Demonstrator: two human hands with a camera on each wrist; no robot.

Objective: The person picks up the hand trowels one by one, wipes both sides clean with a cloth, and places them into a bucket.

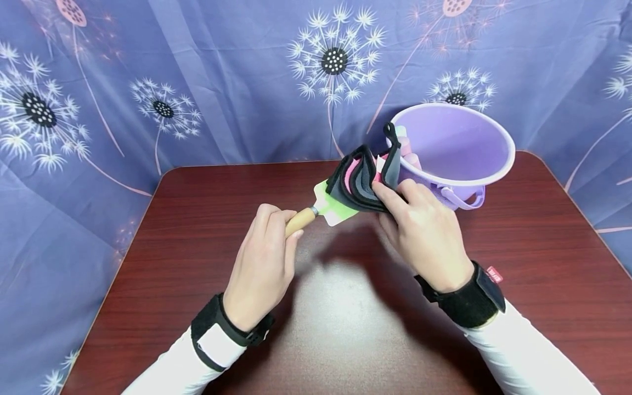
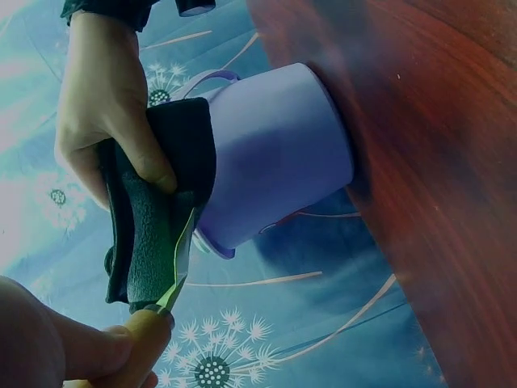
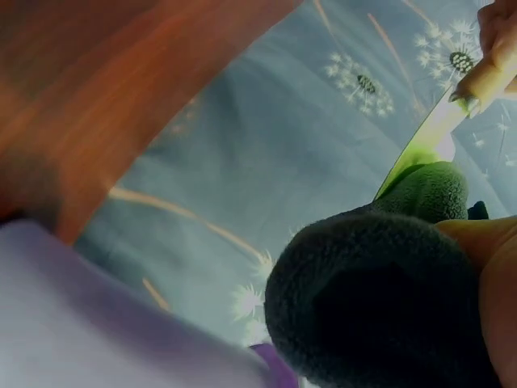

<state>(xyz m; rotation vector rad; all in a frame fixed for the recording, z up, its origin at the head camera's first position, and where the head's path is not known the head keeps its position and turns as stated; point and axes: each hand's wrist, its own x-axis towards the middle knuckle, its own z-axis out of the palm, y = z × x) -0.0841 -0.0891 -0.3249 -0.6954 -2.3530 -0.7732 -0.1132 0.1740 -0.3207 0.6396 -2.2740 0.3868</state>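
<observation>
My left hand (image 1: 264,258) grips the wooden handle of a small trowel (image 1: 302,220). The trowel's pale green and white blade points up to the right, its far part hidden by a folded cloth (image 1: 362,184). That cloth is dark grey with black edging, a hanging loop and some pink in its folds. With thumb and fingers my right hand (image 1: 427,233) pinches the cloth over the blade. In the left wrist view the cloth (image 2: 153,234) lies right along the blade (image 2: 181,263). The cloth (image 3: 380,299) fills much of the right wrist view.
Just behind my right hand, at the table's back edge, stands a purple bucket (image 1: 459,140) with a pale rim and a side handle. Pink and pale green items (image 1: 406,144) show inside its left wall. Behind the dark red wooden table (image 1: 197,219) hangs a blue dandelion-print curtain (image 1: 247,66).
</observation>
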